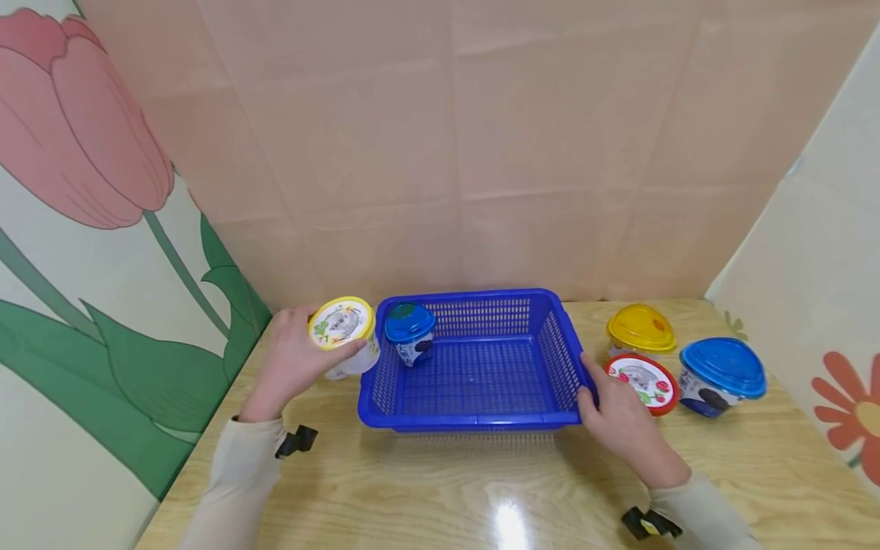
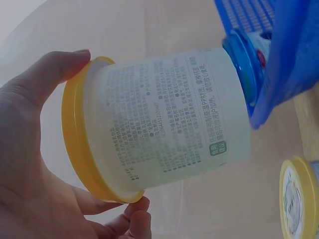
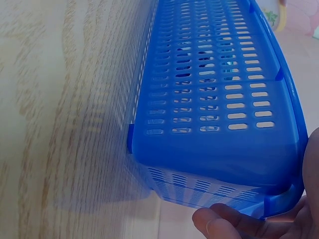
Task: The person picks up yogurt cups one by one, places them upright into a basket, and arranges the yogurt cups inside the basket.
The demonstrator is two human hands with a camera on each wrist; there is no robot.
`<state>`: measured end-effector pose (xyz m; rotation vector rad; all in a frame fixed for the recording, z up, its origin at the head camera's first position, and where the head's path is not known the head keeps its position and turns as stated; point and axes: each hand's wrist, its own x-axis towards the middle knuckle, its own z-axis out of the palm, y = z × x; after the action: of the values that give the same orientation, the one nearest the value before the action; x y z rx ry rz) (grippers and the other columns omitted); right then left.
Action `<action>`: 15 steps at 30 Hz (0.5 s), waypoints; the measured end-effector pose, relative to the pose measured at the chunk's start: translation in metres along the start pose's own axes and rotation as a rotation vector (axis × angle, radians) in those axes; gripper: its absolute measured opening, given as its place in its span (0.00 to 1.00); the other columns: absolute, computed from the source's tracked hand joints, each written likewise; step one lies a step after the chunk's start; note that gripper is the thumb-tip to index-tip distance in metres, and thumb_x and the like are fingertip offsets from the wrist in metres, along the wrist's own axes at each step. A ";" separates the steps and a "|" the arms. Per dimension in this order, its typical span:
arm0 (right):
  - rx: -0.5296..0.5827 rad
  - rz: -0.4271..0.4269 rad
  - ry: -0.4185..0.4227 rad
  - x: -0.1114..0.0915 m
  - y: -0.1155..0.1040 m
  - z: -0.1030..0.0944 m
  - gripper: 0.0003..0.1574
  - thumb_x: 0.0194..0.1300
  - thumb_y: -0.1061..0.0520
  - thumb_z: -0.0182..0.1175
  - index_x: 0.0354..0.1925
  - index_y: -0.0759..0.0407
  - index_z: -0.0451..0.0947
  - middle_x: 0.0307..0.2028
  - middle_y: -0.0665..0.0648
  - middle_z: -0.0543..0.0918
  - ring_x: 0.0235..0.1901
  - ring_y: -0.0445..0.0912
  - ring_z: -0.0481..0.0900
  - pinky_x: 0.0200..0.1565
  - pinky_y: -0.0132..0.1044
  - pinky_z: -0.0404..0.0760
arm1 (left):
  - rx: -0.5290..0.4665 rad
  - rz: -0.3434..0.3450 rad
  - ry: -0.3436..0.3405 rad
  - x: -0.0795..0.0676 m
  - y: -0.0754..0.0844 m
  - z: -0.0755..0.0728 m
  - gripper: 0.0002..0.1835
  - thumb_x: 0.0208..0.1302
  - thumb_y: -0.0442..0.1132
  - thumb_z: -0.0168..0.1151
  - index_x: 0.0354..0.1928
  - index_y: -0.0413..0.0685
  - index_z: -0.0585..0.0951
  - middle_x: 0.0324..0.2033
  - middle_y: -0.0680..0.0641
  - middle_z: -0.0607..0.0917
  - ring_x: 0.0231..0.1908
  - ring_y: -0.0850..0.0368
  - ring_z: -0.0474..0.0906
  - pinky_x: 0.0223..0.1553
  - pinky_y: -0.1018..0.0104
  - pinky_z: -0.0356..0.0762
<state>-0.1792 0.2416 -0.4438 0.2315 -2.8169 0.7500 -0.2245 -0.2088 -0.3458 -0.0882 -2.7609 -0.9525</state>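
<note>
My left hand (image 1: pixel 292 359) grips a white printed tub (image 2: pixel 169 114) by its yellow lid (image 1: pixel 341 324), with thumb and fingers on either side of the rim. It holds the tub just left of the blue plastic basket (image 1: pixel 474 419). Another yellow-lidded tub (image 2: pixel 294 199) stands below it, mostly hidden in the head view. Inside the basket, at its left end, is a small blue-lidded tub (image 1: pixel 415 336). My right hand (image 1: pixel 622 416) pinches the basket's right rim, its thumb inside and fingertips (image 3: pixel 212 221) underneath, as the right wrist view shows.
On the right of the wooden table (image 1: pixel 426 496) stand a tub with a domed yellow lid (image 1: pixel 641 328), a red-lidded tub (image 1: pixel 642 383) and a large blue-lidded tub (image 1: pixel 722 374). A draped backdrop (image 1: pixel 454 153) rises behind; painted walls flank both sides.
</note>
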 end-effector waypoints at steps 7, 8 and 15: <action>-0.007 -0.001 -0.001 -0.001 0.000 0.002 0.36 0.71 0.58 0.53 0.71 0.74 0.60 0.54 0.77 0.79 0.41 0.59 0.82 0.49 0.62 0.80 | -0.025 -0.020 -0.039 -0.002 0.007 0.005 0.56 0.44 0.71 0.74 0.67 0.39 0.67 0.54 0.40 0.67 0.51 0.46 0.66 0.45 0.54 0.74; -0.007 0.000 -0.001 -0.001 0.000 0.002 0.36 0.71 0.58 0.53 0.71 0.74 0.60 0.55 0.77 0.78 0.41 0.59 0.82 0.49 0.62 0.80 | -0.028 -0.021 -0.045 -0.002 0.008 0.006 0.56 0.44 0.71 0.74 0.67 0.40 0.67 0.54 0.40 0.67 0.51 0.46 0.66 0.45 0.54 0.74; -0.009 0.000 0.004 -0.001 -0.001 0.000 0.36 0.71 0.58 0.53 0.71 0.73 0.60 0.56 0.77 0.78 0.44 0.62 0.82 0.49 0.62 0.80 | -0.046 -0.020 -0.060 0.001 0.016 0.014 0.57 0.43 0.71 0.74 0.67 0.41 0.66 0.57 0.41 0.67 0.51 0.46 0.69 0.47 0.53 0.76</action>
<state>-0.1777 0.2406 -0.4438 0.2286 -2.8154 0.7367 -0.2256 -0.1875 -0.3461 -0.0981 -2.8000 -1.0352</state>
